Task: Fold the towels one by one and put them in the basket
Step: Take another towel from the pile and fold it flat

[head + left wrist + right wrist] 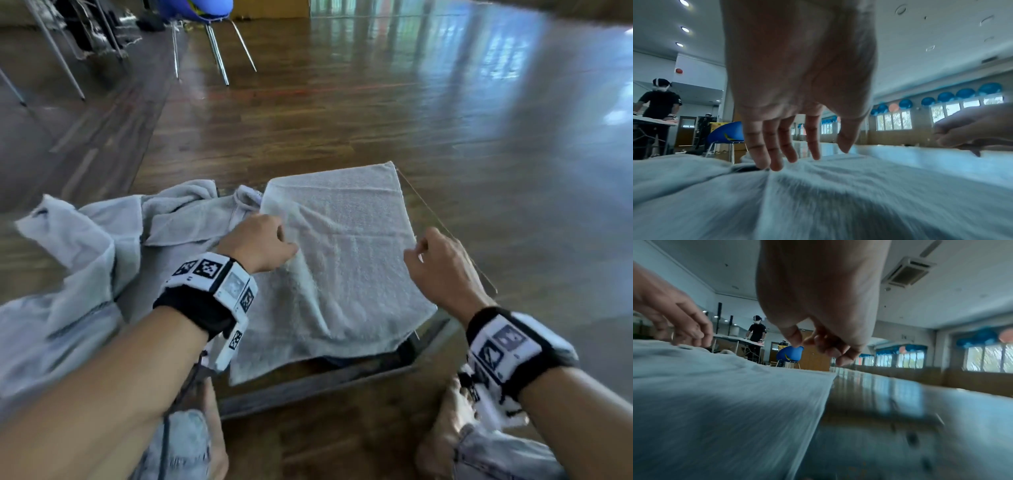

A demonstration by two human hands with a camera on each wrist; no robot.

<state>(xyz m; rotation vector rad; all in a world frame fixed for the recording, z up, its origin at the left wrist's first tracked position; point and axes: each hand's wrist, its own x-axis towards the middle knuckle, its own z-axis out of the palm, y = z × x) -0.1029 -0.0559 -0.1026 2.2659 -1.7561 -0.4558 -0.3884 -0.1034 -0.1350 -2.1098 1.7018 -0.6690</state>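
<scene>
A folded grey towel (342, 257) lies spread over the top of a shallow basket (325, 380) on the wooden floor and covers most of it. My left hand (287, 240) is at the towel's left edge. In the left wrist view its straight fingers (777, 164) point down and touch the cloth (838, 194). My right hand (419, 246) hovers at the towel's right edge. Seen from the right wrist, this hand (818, 347) has loosely curled fingers with nothing between them, above the towel (725, 402). A heap of unfolded grey towels (102, 240) lies to the left.
A thin rim of the basket (445, 233) runs along its right side. A blue chair (205, 10) and metal table legs (58, 54) stand at the far left. My knees in jeans (496, 455) are at the bottom. Another person (659, 113) stands at a table far off.
</scene>
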